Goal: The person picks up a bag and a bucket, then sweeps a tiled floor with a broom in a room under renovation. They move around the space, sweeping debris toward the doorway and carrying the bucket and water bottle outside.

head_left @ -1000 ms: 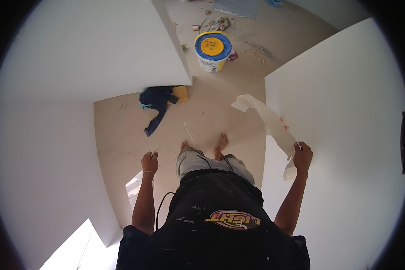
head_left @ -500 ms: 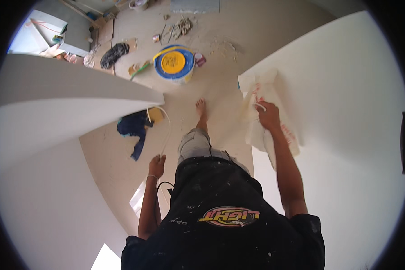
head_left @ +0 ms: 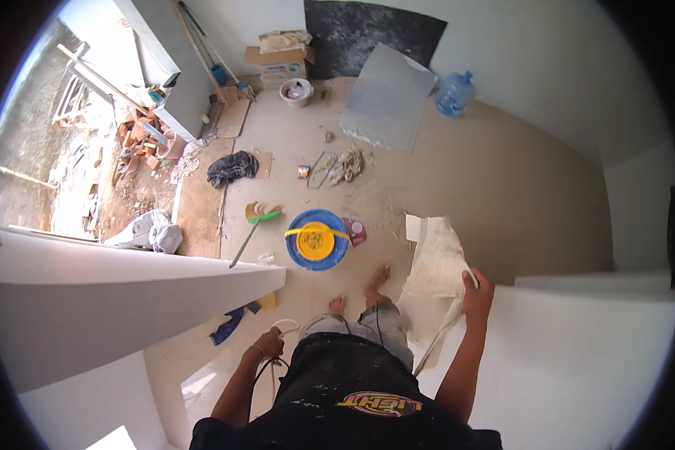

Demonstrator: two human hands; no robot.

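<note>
My right hand point(head_left: 478, 294) is closed on the edge of a large, limp, cream-coloured sack point(head_left: 436, 259). The sack hangs to the right of my legs, its folded far end spread out ahead of the hand. Low on the left, my left hand point(head_left: 271, 343) is closed around a thin white cord point(head_left: 289, 322), which loops out beside my hip. A black cable point(head_left: 259, 375) runs by my left forearm. Straight ahead of my bare feet stands a blue-lidded bucket point(head_left: 296, 255) with a yellow round piece on top.
A white wall end point(head_left: 270, 281) juts in from the left, and a low white wall point(head_left: 577, 330) lies right. Further off are a green-headed broom point(head_left: 262, 217), a crumpled rag point(head_left: 349, 165), a grey sheet point(head_left: 390, 97), a blue water jug point(head_left: 455, 94) and a cardboard box point(head_left: 285, 64).
The view has tilted up and shows more of the room. The bucket sits lower in the picture, and both feet show. The sack has swung away from the right wall, still in my right hand.
</note>
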